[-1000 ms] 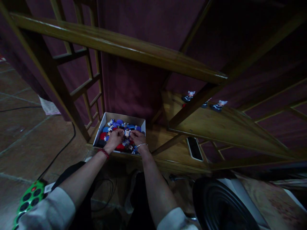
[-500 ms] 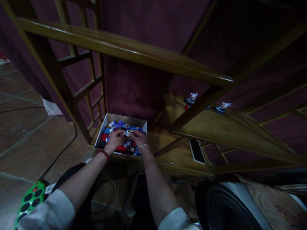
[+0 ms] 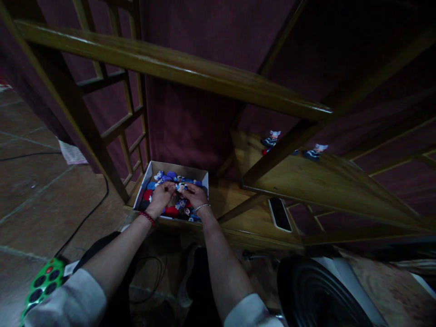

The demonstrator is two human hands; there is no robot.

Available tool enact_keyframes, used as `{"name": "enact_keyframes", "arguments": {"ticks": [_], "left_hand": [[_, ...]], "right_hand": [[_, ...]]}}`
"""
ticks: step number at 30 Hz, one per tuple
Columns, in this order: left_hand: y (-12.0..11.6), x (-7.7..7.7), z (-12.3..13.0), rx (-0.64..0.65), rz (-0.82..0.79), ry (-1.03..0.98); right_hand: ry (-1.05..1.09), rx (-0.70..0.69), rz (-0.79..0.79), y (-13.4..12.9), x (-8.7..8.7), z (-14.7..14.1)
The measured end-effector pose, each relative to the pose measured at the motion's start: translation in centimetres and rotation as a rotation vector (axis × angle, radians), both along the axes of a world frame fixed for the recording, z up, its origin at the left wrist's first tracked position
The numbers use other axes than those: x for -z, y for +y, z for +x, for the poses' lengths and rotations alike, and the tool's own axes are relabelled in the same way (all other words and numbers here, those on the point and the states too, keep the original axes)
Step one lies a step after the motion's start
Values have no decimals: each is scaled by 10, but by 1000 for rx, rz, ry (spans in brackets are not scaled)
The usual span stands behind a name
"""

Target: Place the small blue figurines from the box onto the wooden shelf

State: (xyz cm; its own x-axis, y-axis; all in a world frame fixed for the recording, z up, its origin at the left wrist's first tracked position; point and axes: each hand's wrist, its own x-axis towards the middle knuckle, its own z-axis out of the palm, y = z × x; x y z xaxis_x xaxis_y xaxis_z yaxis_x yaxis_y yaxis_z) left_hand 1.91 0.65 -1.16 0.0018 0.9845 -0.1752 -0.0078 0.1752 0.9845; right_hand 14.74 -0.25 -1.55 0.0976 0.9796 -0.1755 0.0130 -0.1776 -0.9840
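A shallow white box (image 3: pixel 205 180) stands on the low wooden shelf, filled with several small figurines (image 3: pixel 172 211) in red, blue and purple. Over the box, both my hands hold one small figurine (image 3: pixel 181 186) with a pale face and dark and blue parts. My left hand (image 3: pixel 163 196), with a red bead bracelet at the wrist, pinches its left side. From the right, my right hand (image 3: pixel 196 195), wearing a light bracelet, closes on its other side. My fingers hide part of the figurine and of those beneath.
A wooden rail (image 3: pixel 170 68) crosses above my hands. Figurines (image 3: pixel 316 152) stand on the raised shelf (image 3: pixel 289 181) at right. A phone (image 3: pixel 280 214) lies on the lower shelf. A green device (image 3: pixel 44 284) and cable are on the floor; a round black ribbed object (image 3: pixel 320 295) is lower right.
The figurine between my hands has tilted or turned slightly, and my fingers have shifted a little around it. My hands stay over the box.
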Motion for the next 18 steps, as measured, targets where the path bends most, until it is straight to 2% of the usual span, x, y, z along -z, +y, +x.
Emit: {"name": "enact_keyframes", "arguments": {"ticks": [8,18], "left_hand": [[-1,-2,1,0,11,-21],[-4,-6,1,3,-21,-102]], "right_hand": [[68,44,-43,1,0,0],[111,-8,-58,-3,-2,-1]]}}
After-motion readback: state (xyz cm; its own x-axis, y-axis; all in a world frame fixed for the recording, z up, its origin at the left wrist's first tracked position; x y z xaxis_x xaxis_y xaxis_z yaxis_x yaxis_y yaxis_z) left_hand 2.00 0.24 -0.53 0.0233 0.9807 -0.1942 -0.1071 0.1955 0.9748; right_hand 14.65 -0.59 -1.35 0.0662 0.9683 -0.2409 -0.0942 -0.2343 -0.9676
